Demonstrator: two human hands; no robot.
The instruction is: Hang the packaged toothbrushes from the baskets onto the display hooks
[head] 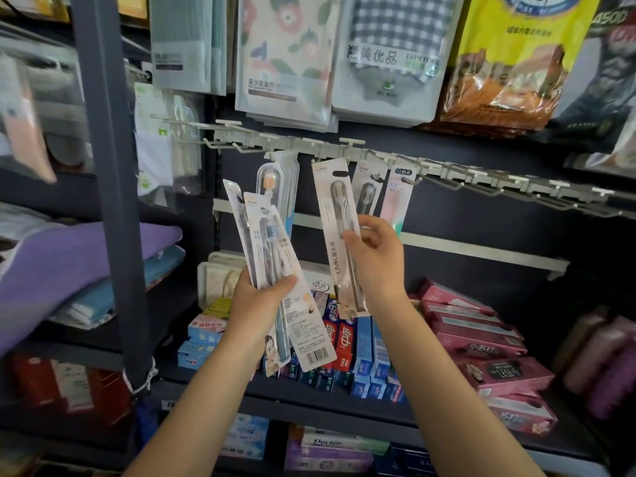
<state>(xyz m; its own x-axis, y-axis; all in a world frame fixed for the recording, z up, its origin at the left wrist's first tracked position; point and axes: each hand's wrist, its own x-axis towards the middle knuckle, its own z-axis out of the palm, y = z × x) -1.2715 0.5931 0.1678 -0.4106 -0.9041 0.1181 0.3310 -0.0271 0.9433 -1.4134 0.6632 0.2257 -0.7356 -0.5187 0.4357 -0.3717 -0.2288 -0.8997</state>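
Mid-frame, the right hand (373, 256) pinches one pack (335, 235) at its middle, its top just under the hook rail (430, 166). The left hand (256, 297) grips a fan of spare packs (272, 256), centre-left. They look light, thin, bendy and slick; holding nearer the hang-hole should steady it.

We cannot read the blurred shelf goods (38, 139) at 9 o'clock. The right hand (373, 259) covers the handle of its toothbrush pack (335, 232). Towel packs (285, 53) at 12 o'clock are cropped.
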